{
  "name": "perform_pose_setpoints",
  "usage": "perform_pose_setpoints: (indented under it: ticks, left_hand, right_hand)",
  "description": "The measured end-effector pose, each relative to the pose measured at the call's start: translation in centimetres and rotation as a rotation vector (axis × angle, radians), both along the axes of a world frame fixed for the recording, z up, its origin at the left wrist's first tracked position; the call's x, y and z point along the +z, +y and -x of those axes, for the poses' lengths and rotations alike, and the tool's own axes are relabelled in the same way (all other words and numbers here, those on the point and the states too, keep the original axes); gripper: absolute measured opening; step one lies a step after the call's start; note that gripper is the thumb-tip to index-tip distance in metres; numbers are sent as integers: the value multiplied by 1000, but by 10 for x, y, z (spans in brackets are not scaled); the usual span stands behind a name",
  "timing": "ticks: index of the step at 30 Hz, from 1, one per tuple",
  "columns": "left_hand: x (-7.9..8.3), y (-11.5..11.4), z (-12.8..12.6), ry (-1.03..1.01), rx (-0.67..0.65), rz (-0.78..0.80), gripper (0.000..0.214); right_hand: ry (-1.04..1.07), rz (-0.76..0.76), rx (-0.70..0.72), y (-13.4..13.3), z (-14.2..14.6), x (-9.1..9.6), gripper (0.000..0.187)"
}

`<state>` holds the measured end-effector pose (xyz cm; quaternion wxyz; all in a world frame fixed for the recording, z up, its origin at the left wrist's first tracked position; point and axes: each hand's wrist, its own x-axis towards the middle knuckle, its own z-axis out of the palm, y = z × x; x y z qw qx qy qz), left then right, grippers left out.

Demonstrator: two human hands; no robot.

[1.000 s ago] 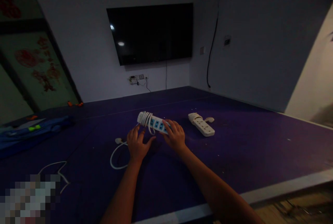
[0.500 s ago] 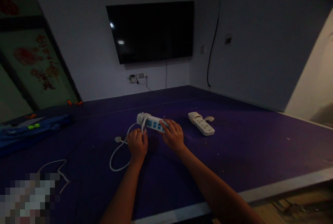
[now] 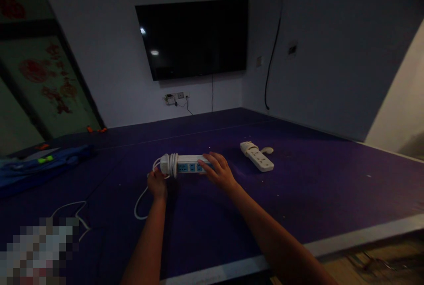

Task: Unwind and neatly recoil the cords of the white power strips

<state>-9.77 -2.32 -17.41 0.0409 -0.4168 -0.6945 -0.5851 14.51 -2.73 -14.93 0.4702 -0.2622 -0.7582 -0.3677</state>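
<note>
A white power strip (image 3: 187, 159) with blue sockets is held level above the purple surface. My right hand (image 3: 219, 171) grips its right end, fingers over the top. White cord (image 3: 172, 165) is wound in several turns round the strip's left end. Just below that end, my left hand (image 3: 157, 183) is closed on the loose part of the cord, and a loop hangs down beside the wrist. The plug is not plainly visible. To the right lies a second white power strip (image 3: 261, 161), its own cord wrapped round its far end.
The purple surface (image 3: 318, 188) has a pale front edge (image 3: 364, 228). Blue cloth (image 3: 66, 158) lies at the left, near a thin white cable (image 3: 79, 216) and a blurred-out patch. Behind, a television (image 3: 198, 40) and wall sockets (image 3: 177, 97) are on the wall; a black cable (image 3: 271, 64) hangs in the corner.
My left hand has moved left and round under the strip's end with the cord. The strip has turned from slanting to nearly level, its left end lower. My right hand stays on it.
</note>
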Motion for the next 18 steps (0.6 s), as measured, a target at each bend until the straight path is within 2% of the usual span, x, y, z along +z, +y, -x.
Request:
perform_pose_setpoints:
  ticks: [5,9,11,14,16,18]
  left_hand:
    - [-5,0,-5,82,-13,43,30]
    - [5,-9,-20,250,123,-40,57]
    - [12,-15,-28,353,167,-72,63]
    - [20,-22,-37,519,9,-90,49]
    - [21,-23,-43,628,-144,-101,41]
    - [20,-21,-48,698,-234,-114,39]
  right_hand:
    - [168,-35,-94,-7,1,3,35]
    - [275,23,-158,-6,4,4,42]
    - [311,72,-187,-4,4,3,45]
    - [338,116,-216,0,3,1,46]
    - [332,128,-222,1,2,0,45]
    - [316,127,-222,2,1,-2,44]
